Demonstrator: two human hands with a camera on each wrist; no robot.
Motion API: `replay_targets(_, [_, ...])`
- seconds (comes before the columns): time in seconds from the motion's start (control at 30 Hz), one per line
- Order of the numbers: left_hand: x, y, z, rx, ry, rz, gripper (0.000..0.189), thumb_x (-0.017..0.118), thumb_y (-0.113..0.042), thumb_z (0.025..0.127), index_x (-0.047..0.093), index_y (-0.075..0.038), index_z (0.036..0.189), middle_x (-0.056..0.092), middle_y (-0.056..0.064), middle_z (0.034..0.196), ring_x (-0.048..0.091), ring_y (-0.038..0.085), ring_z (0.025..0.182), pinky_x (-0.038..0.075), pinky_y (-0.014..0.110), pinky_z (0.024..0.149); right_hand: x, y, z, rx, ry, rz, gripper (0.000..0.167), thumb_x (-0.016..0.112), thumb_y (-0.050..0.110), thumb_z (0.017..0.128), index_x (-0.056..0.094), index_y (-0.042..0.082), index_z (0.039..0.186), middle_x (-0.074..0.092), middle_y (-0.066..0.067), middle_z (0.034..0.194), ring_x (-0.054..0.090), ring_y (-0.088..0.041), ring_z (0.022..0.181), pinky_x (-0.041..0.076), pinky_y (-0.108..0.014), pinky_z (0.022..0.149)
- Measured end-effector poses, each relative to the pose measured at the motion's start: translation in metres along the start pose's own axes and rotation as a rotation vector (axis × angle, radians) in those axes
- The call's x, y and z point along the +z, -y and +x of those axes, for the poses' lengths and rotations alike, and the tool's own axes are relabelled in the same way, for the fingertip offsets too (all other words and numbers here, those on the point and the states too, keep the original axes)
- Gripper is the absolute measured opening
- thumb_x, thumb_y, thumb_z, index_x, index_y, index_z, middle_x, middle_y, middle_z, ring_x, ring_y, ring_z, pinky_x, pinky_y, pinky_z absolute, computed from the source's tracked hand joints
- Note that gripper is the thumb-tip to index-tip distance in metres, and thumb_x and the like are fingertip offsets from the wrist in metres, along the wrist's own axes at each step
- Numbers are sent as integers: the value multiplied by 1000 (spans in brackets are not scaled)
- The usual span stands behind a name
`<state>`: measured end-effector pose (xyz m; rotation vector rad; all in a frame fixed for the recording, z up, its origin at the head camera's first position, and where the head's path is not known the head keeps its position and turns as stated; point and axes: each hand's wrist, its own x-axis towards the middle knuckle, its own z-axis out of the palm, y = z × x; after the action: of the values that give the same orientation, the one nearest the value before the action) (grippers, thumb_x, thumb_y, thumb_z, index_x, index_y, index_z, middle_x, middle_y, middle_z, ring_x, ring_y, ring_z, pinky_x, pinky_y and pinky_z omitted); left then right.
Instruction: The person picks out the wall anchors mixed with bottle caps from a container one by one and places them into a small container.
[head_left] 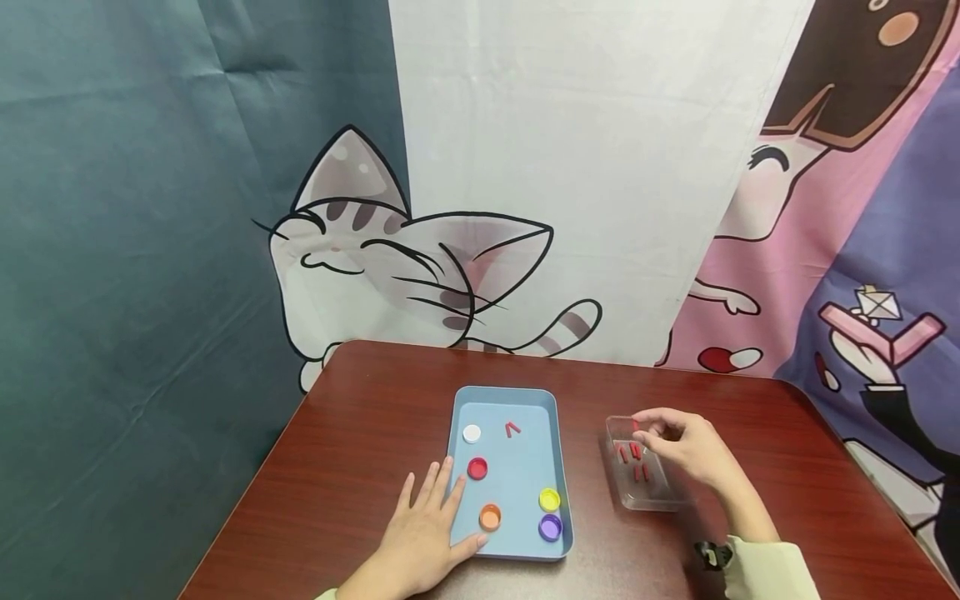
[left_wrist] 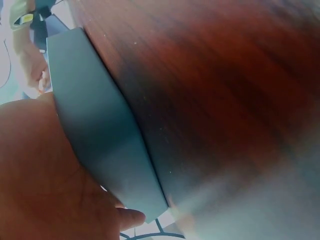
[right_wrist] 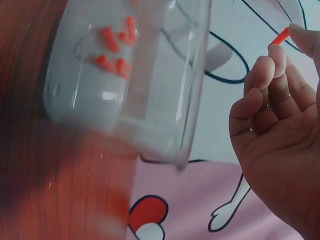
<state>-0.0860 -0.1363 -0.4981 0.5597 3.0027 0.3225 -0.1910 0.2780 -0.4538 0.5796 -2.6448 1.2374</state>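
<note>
My right hand point(head_left: 693, 448) pinches a small red stick point(right_wrist: 280, 36) between thumb and fingertips, above the far end of a clear plastic box point(head_left: 651, 503). Several more red sticks point(right_wrist: 111, 39) lie on the bottom of that box. My left hand point(head_left: 420, 535) rests, fingers straight and spread, along the near left edge of a light blue tray point(head_left: 517, 487). Two red sticks point(head_left: 512, 429) form an angle in the far part of the tray. Five small round caps would be too plain: white point(head_left: 472, 433), red point(head_left: 477, 468), orange point(head_left: 490, 517), yellow point(head_left: 550, 500) and purple point(head_left: 551, 527) caps sit inside.
Both containers stand on a dark reddish wooden table point(head_left: 375, 417), the box to the right of the tray. Behind the table's far edge hangs a printed cloth point(head_left: 622, 167) with a cartoon cat. A dark band point(head_left: 712, 555) circles my right wrist.
</note>
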Motion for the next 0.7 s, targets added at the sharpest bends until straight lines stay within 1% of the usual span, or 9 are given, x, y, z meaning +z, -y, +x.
replay_targets(0.2, [0,0,0,-5,2,2,89,42,-74,95,39,-9,156,19,18,167,20,39,153,13,65,119,-6,-11,-8,-1,-19,-10,23,81,9,85,75,8,106,60,6,72,52,-3,61,41,-22,52])
replay_targets(0.37, [1,1,1,-8,5,3,90,41,-74,94,39,-10,157,18,17,168,19,38,153,13,65,119,-10,-23,-14,26,-18,-4,22,80,7,85,74,6,107,58,6,72,49,-2,61,39,-23,50])
replay_targets(0.47, [2,1,1,-10,5,3,90,41,-74,94,38,-10,157,18,17,168,19,38,154,13,65,119,-12,-28,-16,31,-17,7,22,80,5,85,74,3,107,59,5,72,50,-2,62,41,-23,51])
replay_targets(0.7, [1,1,1,-10,1,4,89,42,-74,95,39,-10,157,18,17,168,20,38,153,13,65,119,-15,-36,-20,46,-6,27,22,79,4,86,74,1,107,58,6,73,49,-1,64,41,-23,51])
